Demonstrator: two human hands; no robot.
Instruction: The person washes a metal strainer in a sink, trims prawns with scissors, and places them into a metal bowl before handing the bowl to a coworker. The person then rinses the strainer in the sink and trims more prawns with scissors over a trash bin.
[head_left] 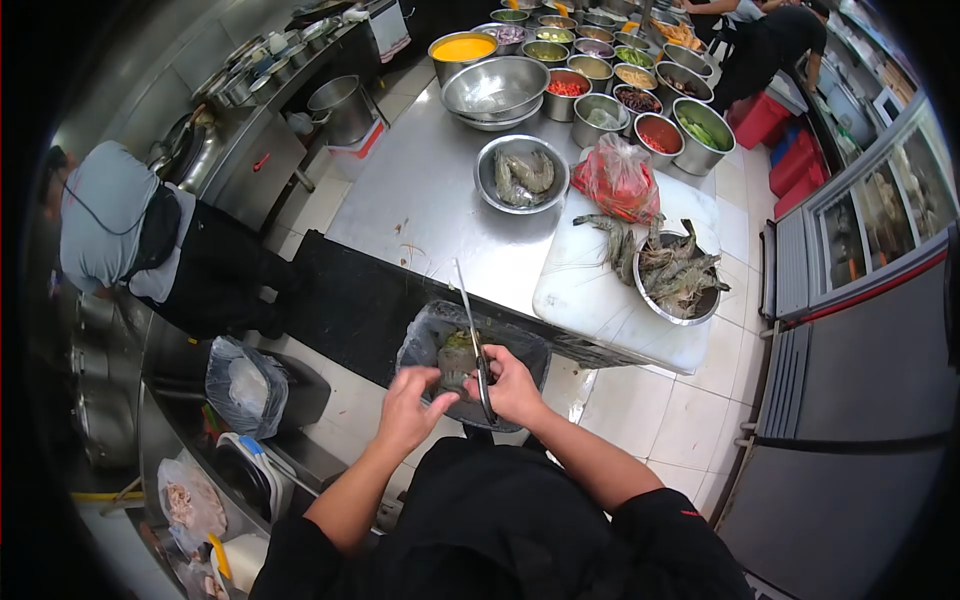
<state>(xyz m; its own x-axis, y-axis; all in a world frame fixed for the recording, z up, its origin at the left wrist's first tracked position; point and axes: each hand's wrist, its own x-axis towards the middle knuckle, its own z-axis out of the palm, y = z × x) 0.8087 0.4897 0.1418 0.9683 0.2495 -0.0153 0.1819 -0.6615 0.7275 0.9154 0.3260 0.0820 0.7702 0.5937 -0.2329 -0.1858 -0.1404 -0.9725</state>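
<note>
My right hand (508, 388) is closed around the black handle of a pair of scissors (484, 372), with the long metal blade pointing up and away from me. My left hand (408, 405) is beside it, fingers apart and slightly blurred, with nothing visible in its grasp. Both hands are over a lined bin (530, 350) with greyish, striped shrimp-like scraps (457, 362) inside. On the counter, a steel bowl (488, 190) contains several shrimp (527, 176). More whole shrimp (680, 270) fill another bowl (690, 318) on the white cutting board (590, 310), and some lie beside it.
A red plastic bag (615, 185) lies at the board's back edge. Stacked steel bowls (497, 90) and several ingredient containers (700, 150) occupy the counter's far side. A co-worker (130, 215) bends at the left; another person (770, 50) is at the far right. Fridges (850, 370) line the right.
</note>
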